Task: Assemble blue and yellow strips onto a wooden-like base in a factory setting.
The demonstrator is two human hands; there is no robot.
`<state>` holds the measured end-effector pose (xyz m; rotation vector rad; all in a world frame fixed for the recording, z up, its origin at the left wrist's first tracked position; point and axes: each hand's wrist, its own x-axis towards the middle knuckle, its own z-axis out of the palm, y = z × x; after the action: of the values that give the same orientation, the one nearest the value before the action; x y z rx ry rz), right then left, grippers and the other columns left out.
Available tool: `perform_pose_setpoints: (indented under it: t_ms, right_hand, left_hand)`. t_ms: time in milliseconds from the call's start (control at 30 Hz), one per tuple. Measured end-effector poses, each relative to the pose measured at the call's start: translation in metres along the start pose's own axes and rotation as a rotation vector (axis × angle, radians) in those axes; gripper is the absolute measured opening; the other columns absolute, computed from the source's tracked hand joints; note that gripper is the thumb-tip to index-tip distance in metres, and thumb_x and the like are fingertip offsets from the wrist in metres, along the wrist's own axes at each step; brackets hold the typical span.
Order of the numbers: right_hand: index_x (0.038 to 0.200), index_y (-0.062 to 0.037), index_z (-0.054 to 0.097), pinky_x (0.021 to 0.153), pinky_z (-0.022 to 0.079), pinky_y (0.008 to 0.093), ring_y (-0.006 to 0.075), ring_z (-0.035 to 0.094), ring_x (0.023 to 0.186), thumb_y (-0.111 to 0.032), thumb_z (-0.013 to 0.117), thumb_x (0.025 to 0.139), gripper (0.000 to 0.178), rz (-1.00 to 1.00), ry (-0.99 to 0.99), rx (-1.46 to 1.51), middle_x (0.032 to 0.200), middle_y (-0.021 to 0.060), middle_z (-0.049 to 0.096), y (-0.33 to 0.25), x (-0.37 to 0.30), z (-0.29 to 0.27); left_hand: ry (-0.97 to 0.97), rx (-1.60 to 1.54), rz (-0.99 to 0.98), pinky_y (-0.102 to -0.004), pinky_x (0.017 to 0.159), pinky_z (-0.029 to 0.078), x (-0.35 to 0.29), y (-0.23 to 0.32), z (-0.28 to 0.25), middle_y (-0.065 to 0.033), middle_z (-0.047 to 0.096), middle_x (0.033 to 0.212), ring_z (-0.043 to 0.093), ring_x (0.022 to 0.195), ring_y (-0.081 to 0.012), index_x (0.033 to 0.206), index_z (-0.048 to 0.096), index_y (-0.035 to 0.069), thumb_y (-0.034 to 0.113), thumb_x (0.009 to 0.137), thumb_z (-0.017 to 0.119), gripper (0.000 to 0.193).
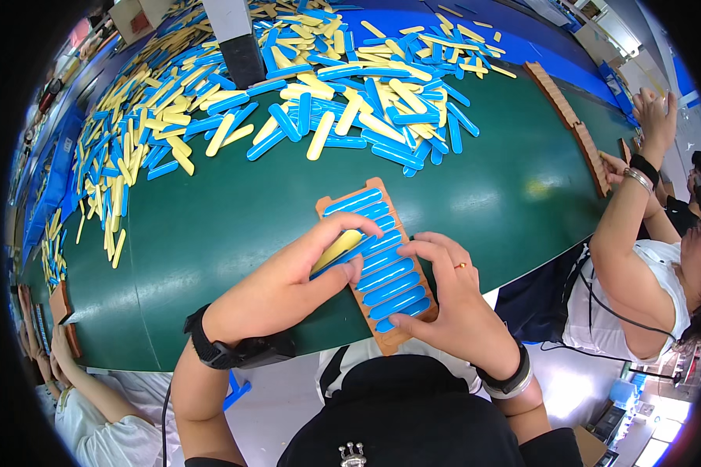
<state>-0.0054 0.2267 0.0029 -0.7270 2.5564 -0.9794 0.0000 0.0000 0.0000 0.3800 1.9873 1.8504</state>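
My left grip point(288, 284) holds a yellow strip point(339, 248) against a blue one, over a brown tray point(390, 344) lined with a row of blue strips point(386, 275). My right grip point(458, 300), thumb and fingers spread, touches the tray's right side. Beyond, a blue-and-yellow pile point(303, 114) covers the green desk point(210, 233); at right, a co-worker's hand point(614, 166) touches another brown tray point(590, 156).

Factory workshop: green worktable point(187, 249), heap of strips point(320, 136), co-workers point(619, 288) alongside
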Motion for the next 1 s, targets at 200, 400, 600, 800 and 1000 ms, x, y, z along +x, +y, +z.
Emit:
perform_pose_setpoints:
  t_ms: [200,400,600,800,1000]
  right_hand:
    - [0.125,-0.0163,0.043,0.095,0.031,0.0402,0.0309,0.037,0.12,-0.014,0.076,0.065,0.068,-0.04,0.019,0.01,0.126,0.0124,0.039,-0.003,0.002,0.001]
    - [0.103,-0.0098,0.058,0.087,0.038,0.0342,0.0255,0.043,0.106,-0.016,0.074,0.073,0.035,0.04,0.187,0.273,0.11,0.0103,0.05,-0.007,0.008,-0.002]
    - [0.081,-0.0058,0.059,0.075,0.037,0.0268,0.0158,0.046,0.087,-0.016,0.071,0.077,0.016,0.091,0.212,0.489,0.089,0.0029,0.053,0.003,0.01,0.0]
    - [0.075,-0.0041,0.054,0.073,0.035,0.0284,0.0192,0.043,0.086,-0.017,0.07,0.077,0.02,0.156,-0.002,0.2,0.088,0.0057,0.05,0.025,-0.03,-0.014]
    - [0.069,-0.0059,0.048,0.072,0.035,0.0333,0.0249,0.04,0.082,-0.017,0.072,0.074,0.028,0.145,0.098,-0.046,0.081,0.0076,0.044,0.015,-0.032,-0.006]
  left_hand:
    - [0.013,-0.163,-0.284,-0.0169,0.05,0.028,-0.005,0.013,0.001,0.0007,0.05,0.084,0.032,0.058,-0.0033,0.127,0.04,0.011,-0.002,0.09,0.044,0.039]
    - [-0.031,-0.335,-0.255,-0.0168,0.049,0.029,-0.004,0.016,0.007,-0.002,0.054,0.083,0.035,0.058,-0.0032,0.128,0.036,0.01,-0.001,0.091,0.044,0.039]
    - [-0.156,-0.255,-0.316,-0.0174,0.049,0.029,-0.003,0.015,0.004,-0.0038,0.06,0.08,0.035,0.054,-0.0025,0.121,0.041,0.008,0.008,0.093,0.048,0.028]
    - [0.053,-0.164,-0.158,-0.0179,0.047,0.025,-0.002,0.005,0.003,-0.0024,0.057,0.069,0.034,0.052,-0.002,0.108,0.05,0.006,0.021,0.097,0.044,0.02]
    - [0.091,-0.218,-0.208,-0.023,0.071,0.04,0.001,0.016,0.001,-0.0001,0.051,0.068,0.05,0.071,-0.0079,0.101,0.051,0.004,0.016,0.097,0.044,0.015]
